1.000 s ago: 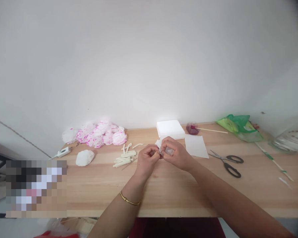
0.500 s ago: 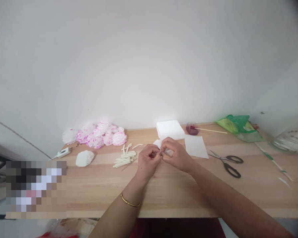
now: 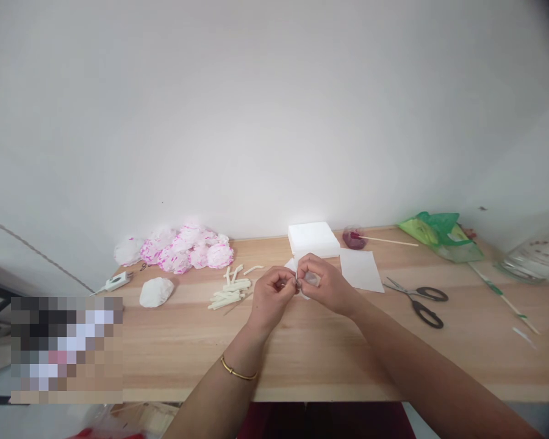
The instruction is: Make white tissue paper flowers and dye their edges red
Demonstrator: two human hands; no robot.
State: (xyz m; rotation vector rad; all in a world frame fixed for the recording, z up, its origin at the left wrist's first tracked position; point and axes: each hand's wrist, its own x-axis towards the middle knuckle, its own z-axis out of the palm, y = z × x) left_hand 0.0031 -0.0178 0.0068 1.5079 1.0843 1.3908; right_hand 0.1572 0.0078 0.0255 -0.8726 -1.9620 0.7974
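Fingertip to fingertip, my left hand (image 3: 275, 292) and my right hand (image 3: 324, 283) pinch a thin white paper sheet (image 3: 290, 264) between them, above the middle of the table. Most of the sheet is hidden behind my fingers. Left of my left hand lies a loose pile of pale, short twisted strips (image 3: 231, 294). A stack of white paper (image 3: 315, 236) is just behind my hands. One flat white square sheet (image 3: 362, 269) lies beyond my right wrist, beside scissors (image 3: 418, 300) with dark handles.
White and pink paper flowers (image 3: 187, 247) are heaped at the back left, with a white paper bundle (image 3: 156, 292) in front. A small dish of dark red liquid (image 3: 354, 239) holds a stick. Rightward are a green plastic bag (image 3: 443, 235), a green-marked stick (image 3: 496, 289) and a glass jar (image 3: 533, 259).
Both hands stay together in nearly the same place. The fingers shift slightly, and the white paper between them hangs a little differently, with a bit showing below the right hand.
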